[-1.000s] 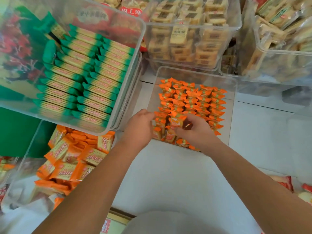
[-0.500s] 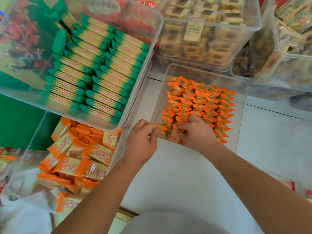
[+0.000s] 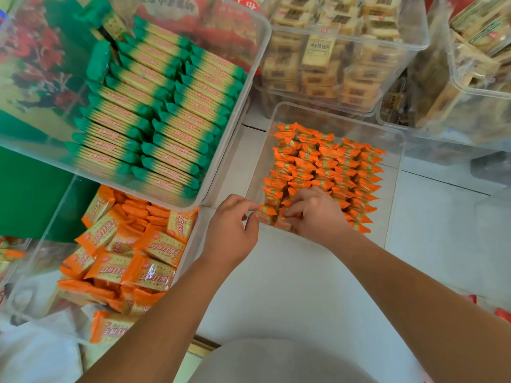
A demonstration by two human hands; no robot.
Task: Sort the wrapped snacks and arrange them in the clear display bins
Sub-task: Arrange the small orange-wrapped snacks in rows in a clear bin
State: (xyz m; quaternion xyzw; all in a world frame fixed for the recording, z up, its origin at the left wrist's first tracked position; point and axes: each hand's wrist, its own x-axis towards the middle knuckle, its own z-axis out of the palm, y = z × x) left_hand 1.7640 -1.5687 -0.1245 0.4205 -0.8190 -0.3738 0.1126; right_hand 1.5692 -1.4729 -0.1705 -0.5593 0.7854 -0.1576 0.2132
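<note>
the big clear bin point(image 3: 249, 87) at upper left holds green-wrapped crackers point(image 3: 154, 111) in two neat rows. under it a second bin point(image 3: 47, 233) holds loose orange cracker packs point(image 3: 124, 261). ahead of me stands the display bin point(image 3: 394, 172), with small orange snacks point(image 3: 331, 167) stacked in rows inside. my right hand point(image 3: 318, 217) curls into the near rows, thumb and forefinger pinching one snack. my left hand point(image 3: 232, 230) is at the near-left corner, forefinger touching a wrapper; whether it grips i cannot tell.

Orange candies point(image 3: 326, 167) fill a clear bin point(image 3: 394, 189); green-ended crackers point(image 3: 154, 111) have yellow middles.
</note>
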